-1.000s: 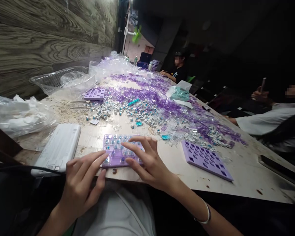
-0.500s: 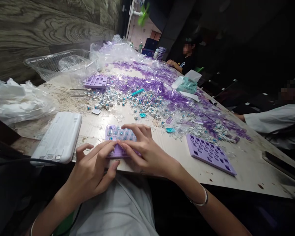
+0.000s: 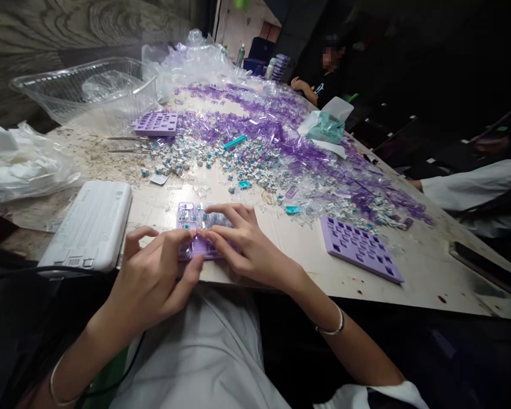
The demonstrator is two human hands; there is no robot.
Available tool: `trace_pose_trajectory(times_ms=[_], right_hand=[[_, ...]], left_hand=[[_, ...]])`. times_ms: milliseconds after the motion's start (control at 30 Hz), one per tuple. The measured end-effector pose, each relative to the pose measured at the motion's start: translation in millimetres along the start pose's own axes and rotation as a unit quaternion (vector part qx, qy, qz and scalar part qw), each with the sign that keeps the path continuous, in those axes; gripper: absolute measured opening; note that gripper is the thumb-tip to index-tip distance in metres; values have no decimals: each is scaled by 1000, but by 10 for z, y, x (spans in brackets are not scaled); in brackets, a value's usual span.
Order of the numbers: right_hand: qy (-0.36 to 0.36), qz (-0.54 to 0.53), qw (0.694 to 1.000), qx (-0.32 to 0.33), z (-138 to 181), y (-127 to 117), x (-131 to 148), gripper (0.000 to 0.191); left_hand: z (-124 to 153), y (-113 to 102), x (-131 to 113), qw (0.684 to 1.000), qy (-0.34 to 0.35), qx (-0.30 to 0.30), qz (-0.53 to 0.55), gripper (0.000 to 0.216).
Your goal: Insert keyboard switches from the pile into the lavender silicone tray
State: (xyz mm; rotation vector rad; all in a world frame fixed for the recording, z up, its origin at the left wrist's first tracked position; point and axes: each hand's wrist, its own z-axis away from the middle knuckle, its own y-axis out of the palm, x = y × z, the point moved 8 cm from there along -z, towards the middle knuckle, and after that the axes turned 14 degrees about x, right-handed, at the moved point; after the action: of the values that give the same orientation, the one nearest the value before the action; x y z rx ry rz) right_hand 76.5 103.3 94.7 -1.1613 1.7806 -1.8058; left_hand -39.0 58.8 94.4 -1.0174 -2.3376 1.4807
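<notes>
A purple keypad-like tray (image 3: 202, 247) lies at the table's near edge. Small clear pieces with blue centres (image 3: 199, 211) fill slots along its far part. My left hand (image 3: 153, 275) comes in from the left, its index fingertip touching the tray's middle and its thumb apart, near the front edge. Over the tray's right side, my right hand (image 3: 251, 247) has its thumb and a finger drawn close together, beside my left fingertip; anything between them is too small to make out. Another right finger reaches over the blue-centred pieces.
A white power bank-like case (image 3: 87, 224) with a cable lies left. Purple slotted trays (image 3: 361, 247) rest right and farther back. Loose small parts (image 3: 255, 165) and purple plastic pieces spread beyond. A clear plastic bin (image 3: 89, 102), phone (image 3: 489, 272) and two other people are around the table.
The whole view has shifted slightly, so the table and hands appear a little higher and more to the left. Both hands keep nearly the same pose on the tray.
</notes>
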Motion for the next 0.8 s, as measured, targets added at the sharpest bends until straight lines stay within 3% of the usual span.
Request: trace_pose_trajectory(times_ms=[133, 300, 567, 800], right_hand=[[5, -9, 1000, -25, 232, -46, -13, 34], [-3, 26, 996, -83, 546, -71, 31, 34], [-24, 89, 992, -82, 515, 20, 96, 31], [-49, 108, 990, -81, 464, 46, 207, 25]], left_hand=[[117, -15, -43, 1000, 17, -9, 12, 24], [139, 78, -274, 997, 75, 13, 17, 19], [95, 137, -324, 997, 81, 10, -6, 22], [165, 204, -280, 999, 23, 45, 15, 20]])
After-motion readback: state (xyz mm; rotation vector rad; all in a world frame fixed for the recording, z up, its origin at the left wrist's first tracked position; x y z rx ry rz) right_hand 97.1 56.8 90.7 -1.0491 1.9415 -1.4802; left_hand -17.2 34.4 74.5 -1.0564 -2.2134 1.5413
